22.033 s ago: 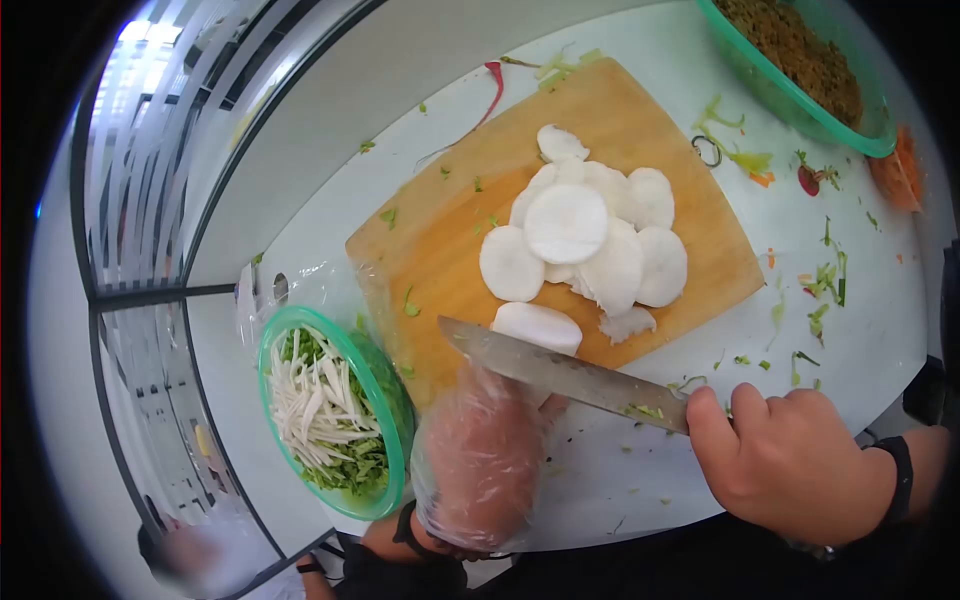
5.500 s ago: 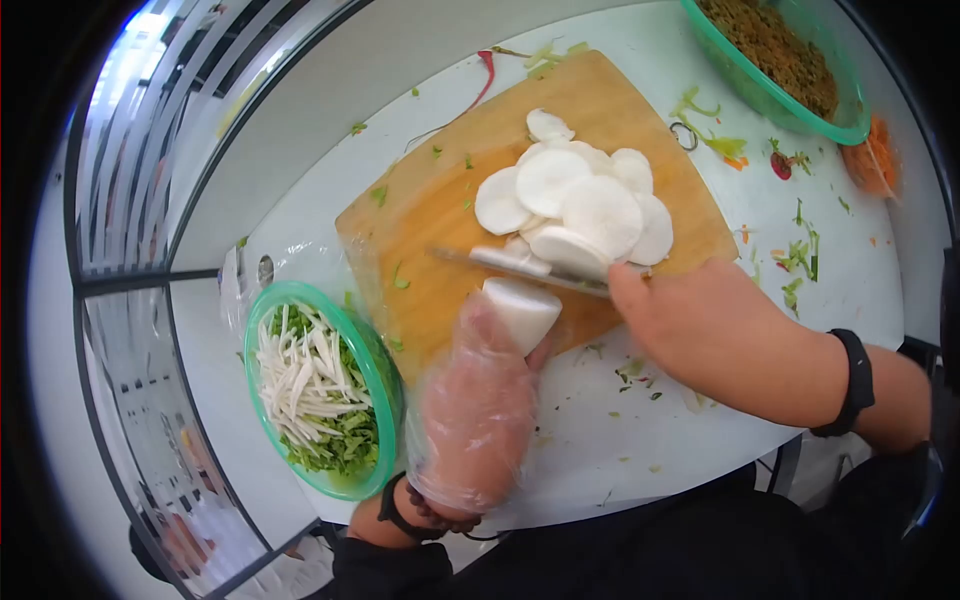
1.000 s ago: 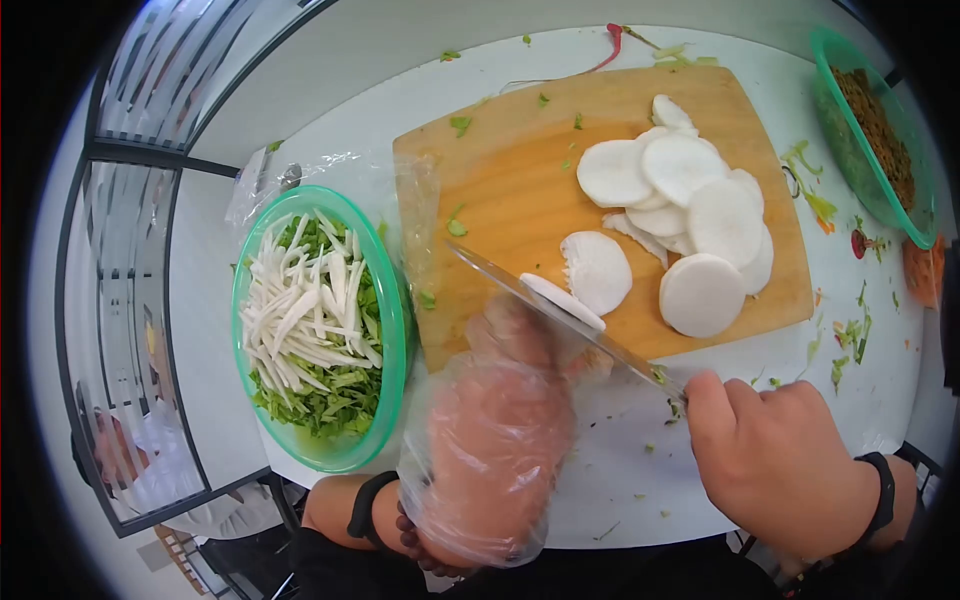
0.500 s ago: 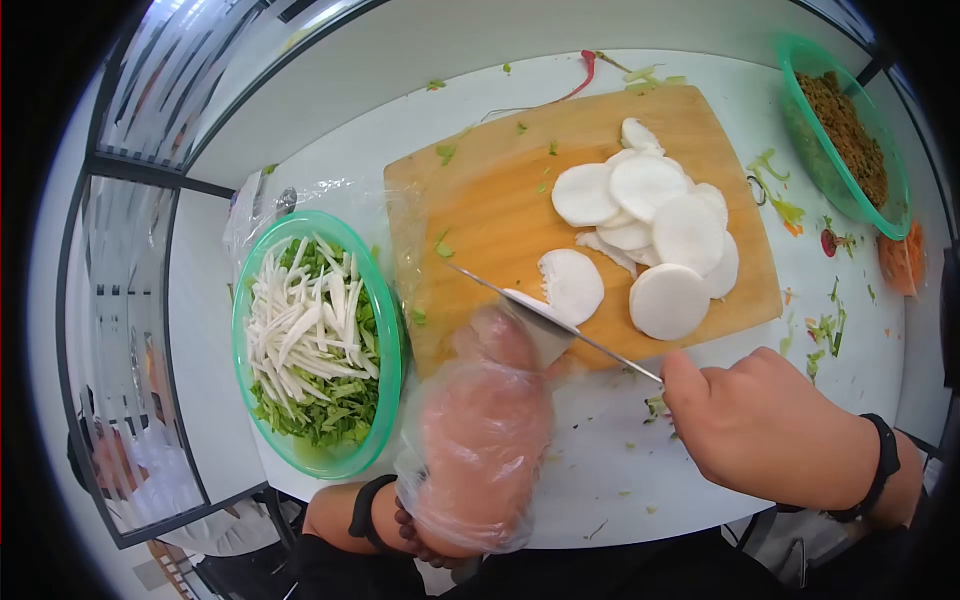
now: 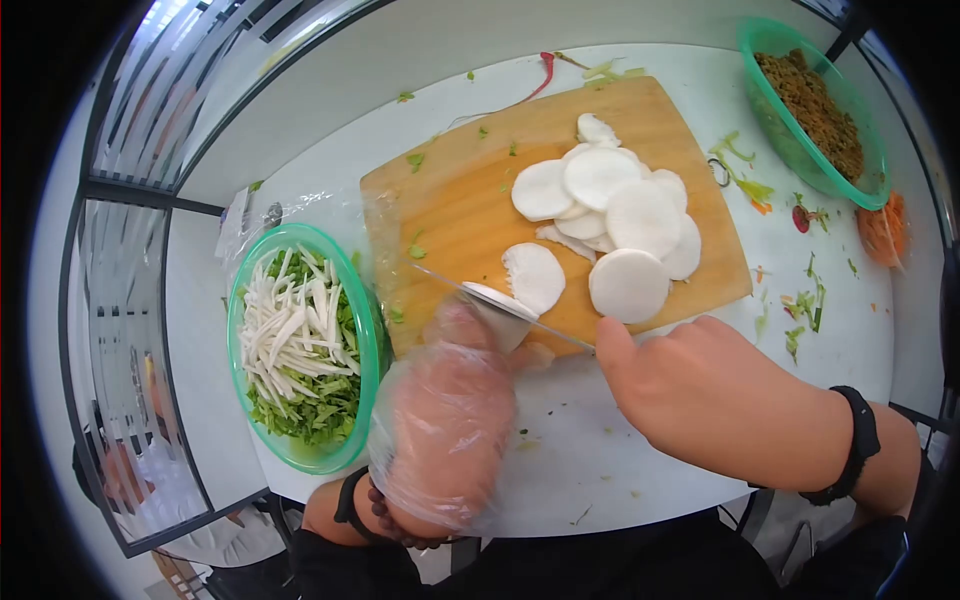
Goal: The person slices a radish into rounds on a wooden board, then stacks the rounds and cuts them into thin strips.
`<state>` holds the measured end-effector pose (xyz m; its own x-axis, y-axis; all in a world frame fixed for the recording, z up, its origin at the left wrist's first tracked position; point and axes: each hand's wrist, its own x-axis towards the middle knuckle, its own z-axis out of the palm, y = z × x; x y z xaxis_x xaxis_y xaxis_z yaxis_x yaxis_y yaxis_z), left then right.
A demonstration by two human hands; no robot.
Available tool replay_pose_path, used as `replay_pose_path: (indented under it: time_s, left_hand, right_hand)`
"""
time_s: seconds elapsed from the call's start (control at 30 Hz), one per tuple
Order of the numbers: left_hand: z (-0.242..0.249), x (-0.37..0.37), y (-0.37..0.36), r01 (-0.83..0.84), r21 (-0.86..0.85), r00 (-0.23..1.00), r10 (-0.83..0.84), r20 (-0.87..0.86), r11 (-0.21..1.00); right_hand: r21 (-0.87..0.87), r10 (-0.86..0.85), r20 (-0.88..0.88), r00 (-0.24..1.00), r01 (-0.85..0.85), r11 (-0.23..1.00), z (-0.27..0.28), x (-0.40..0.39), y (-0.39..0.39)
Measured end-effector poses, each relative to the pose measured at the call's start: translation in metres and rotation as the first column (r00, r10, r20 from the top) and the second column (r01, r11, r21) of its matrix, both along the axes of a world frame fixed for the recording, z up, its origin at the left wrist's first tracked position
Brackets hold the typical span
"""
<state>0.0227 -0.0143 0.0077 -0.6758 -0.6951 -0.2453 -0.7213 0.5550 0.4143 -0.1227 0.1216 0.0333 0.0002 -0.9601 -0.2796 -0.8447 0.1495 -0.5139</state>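
Observation:
My right hand (image 5: 715, 390) is bare and closed around the handle of a knife (image 5: 505, 320), whose blade slants over the near edge of the wooden cutting board (image 5: 440, 205). My left hand (image 5: 445, 415) wears a clear plastic glove. Its bent fingers press white radish against the near side of the blade, mostly hidden by the hand and knife. A thin radish piece (image 5: 497, 296) shows just beyond the blade. Past it lies a round radish slice (image 5: 538, 278) with a ragged left edge. An overlapping pile of round radish slices (image 5: 643, 215) covers the board's right part.
A green basket (image 5: 365, 340) of chopped greens and white strips stands left of the board. At the far right are a green basket (image 5: 775, 120) with brown crumbly food and a bag of orange shreds (image 5: 882, 232). Vegetable scraps (image 5: 805, 305) litter the white table (image 5: 600, 470).
The whole view has shifted, so the board sits further left. My right hand and the knife handle have moved left and closer to the board. My left hand stays pressed at the blade.

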Motion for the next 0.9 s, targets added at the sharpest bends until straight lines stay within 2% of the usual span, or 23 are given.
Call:
replay_pose_path:
  time_s: [0.03,0.1,0.13,0.2,0.3,0.37,0.4,0.43,0.53,0.6,0.67,0.73,0.8,0.87,0.9]
  left_hand:
    - [0.0,0.0,0.0,-0.006,0.008,1.0,0.006,0.0,1.0]
    - [0.0,0.0,0.001,-0.015,0.025,1.0,0.015,0.002,1.0]
    - [-0.003,0.002,0.0,0.043,-0.027,0.999,-0.044,-0.001,0.999]
    - [-0.008,0.007,-0.003,0.145,-0.134,0.989,-0.147,-0.009,0.98]
    - [-0.004,0.008,-0.003,0.012,0.005,0.999,-0.012,-0.04,1.0]
    - [-0.005,0.01,-0.003,0.005,0.18,0.974,0.036,-0.223,0.984]
    - [-0.005,0.011,-0.005,0.007,0.263,0.947,0.079,-0.313,0.965]
    - [-0.007,0.012,-0.008,0.135,-0.017,0.973,-0.136,-0.185,0.991]
    - [-0.011,0.018,-0.016,0.38,-0.344,0.907,-0.419,-0.042,0.858]
    - [-0.007,0.014,-0.015,0.358,-0.323,0.928,-0.373,0.016,0.876]
    - [-0.004,0.009,-0.015,0.35,-0.338,0.934,-0.352,0.057,0.874]
    - [-0.001,0.008,-0.016,0.357,-0.38,0.932,-0.349,0.093,0.853]
    - [0.008,0.001,-0.016,0.351,-0.322,0.936,-0.314,0.162,0.879]
    - [0.015,-0.001,-0.016,0.354,-0.264,0.93,-0.309,0.197,0.898]
    - [0.013,0.0,-0.016,0.359,-0.286,0.933,-0.331,0.141,0.889]
  right_hand:
    - [-0.003,0.001,-0.01,1.0,-0.001,1.0,-0.001,0.0,0.0]
    - [-0.169,-0.007,-0.007,1.0,0.006,0.986,-0.02,0.002,-0.002]
    - [-0.246,-0.012,-0.002,1.0,0.011,0.969,-0.027,0.004,-0.003]
    - [-0.213,-0.019,-0.009,1.0,0.016,0.977,-0.03,0.003,-0.015]
    - [-0.211,-0.03,-0.088,0.996,0.011,0.977,-0.035,0.01,-0.031]
    - [-0.229,-0.027,-0.185,0.982,-0.016,0.973,-0.035,0.012,-0.035]
    - [-0.222,-0.083,-0.186,0.979,0.041,0.974,-0.033,0.011,-0.033]
    - [-0.217,-0.131,-0.183,0.974,0.09,0.972,-0.031,0.009,-0.028]
    - [-0.208,-0.259,-0.231,0.938,0.213,0.955,-0.028,0.007,-0.014]
    - [-0.25,-0.334,-0.297,0.895,0.265,0.931,-0.026,0.006,-0.004]
    - [-0.422,-0.381,-0.418,0.825,0.195,0.885,-0.032,0.005,0.006]
    - [-0.482,-0.454,-0.281,0.846,0.285,0.829,-0.028,0.0,0.013]
    - [-0.471,-0.495,-0.111,0.862,0.393,0.79,-0.024,-0.008,0.025]
    - [-0.372,-0.525,0.044,0.85,0.501,0.781,-0.023,-0.013,0.035]
    - [-0.293,-0.549,0.136,0.825,0.563,0.773,-0.017,-0.014,0.039]
